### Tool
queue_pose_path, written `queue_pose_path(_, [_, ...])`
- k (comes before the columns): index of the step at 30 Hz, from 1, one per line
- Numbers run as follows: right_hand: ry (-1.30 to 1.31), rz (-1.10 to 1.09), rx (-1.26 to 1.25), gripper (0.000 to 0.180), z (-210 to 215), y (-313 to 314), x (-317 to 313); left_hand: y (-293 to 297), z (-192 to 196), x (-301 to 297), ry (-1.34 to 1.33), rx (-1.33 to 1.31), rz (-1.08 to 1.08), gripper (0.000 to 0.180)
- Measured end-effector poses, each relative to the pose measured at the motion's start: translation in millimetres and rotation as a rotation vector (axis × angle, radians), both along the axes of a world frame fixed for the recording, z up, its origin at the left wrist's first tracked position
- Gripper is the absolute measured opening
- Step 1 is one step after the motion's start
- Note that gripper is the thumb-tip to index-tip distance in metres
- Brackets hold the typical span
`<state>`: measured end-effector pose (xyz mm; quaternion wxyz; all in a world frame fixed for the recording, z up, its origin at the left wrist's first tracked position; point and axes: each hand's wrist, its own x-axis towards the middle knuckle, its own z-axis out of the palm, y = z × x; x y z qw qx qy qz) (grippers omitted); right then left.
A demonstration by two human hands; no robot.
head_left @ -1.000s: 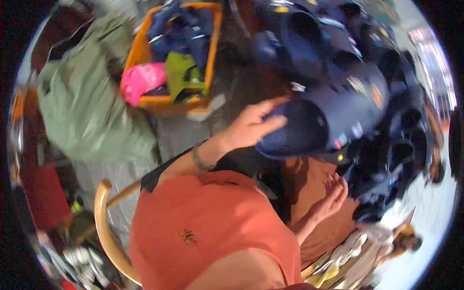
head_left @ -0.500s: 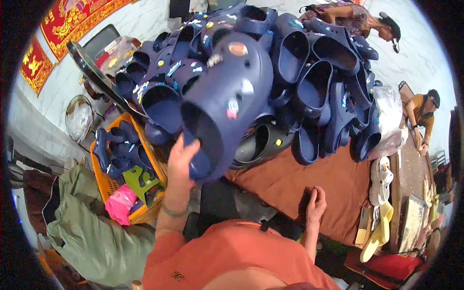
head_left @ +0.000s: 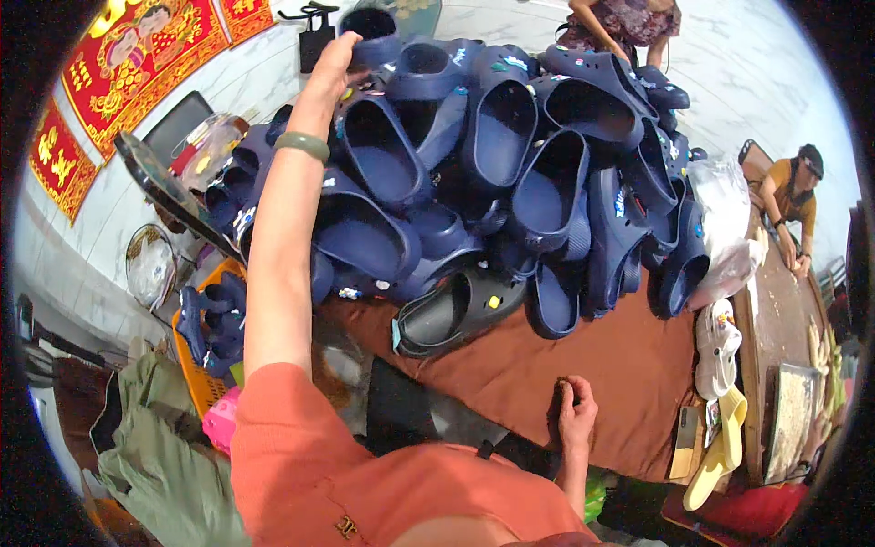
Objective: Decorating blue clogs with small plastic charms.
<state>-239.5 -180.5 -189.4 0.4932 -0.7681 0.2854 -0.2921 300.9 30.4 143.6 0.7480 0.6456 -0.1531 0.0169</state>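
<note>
While the left arm stretches up over the heap, the left hand (head_left: 330,62) grips a navy clog (head_left: 372,25) at the very top of the pile (head_left: 510,173), fingers wrapped on its near edge; a green bangle (head_left: 303,143) sits on that wrist. The pile is a mound of navy clogs, mostly openings outward, stacked on a brown cloth (head_left: 583,365) over the table. One black clog (head_left: 456,310) lies at the pile's lower front edge, touching the cloth. The right hand (head_left: 574,415) rests low on the cloth near its front edge, fingers curled into a loose fist; whether it pinches the fabric I cannot tell. Left of the table, an orange crate (head_left: 193,383) holds more navy clogs. At right, pale sandals (head_left: 715,342) lie just beside the cloth. Two other people are at the far and right edges, well apart from the pile. Red banners (head_left: 118,55) hang on the wall at upper left.
</note>
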Motion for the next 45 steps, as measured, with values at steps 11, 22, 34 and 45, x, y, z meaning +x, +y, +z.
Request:
queue_pose_path(11, [0.069, 0.0, -0.143, 0.012, 7, -3, 0, 13, -31, 120, -0.464, 0.661, 0.46, 0.071])
queue_pose_path(22, [0.06, 0.001, -0.183, 0.013, 15, -5, -4, -31, -40, 104, -0.227, 0.733, 0.43, 0.103])
queue_pose_path(34, [0.027, 0.049, -0.223, 0.012, 15, -6, -8, -91, 8, -49, -0.792, 1.624, 0.109, 0.078])
queue_pose_path(45, [0.066, 0.084, -0.256, 0.012, 16, -7, -5, -101, -19, -16, -0.935, 1.297, 0.251, 0.034])
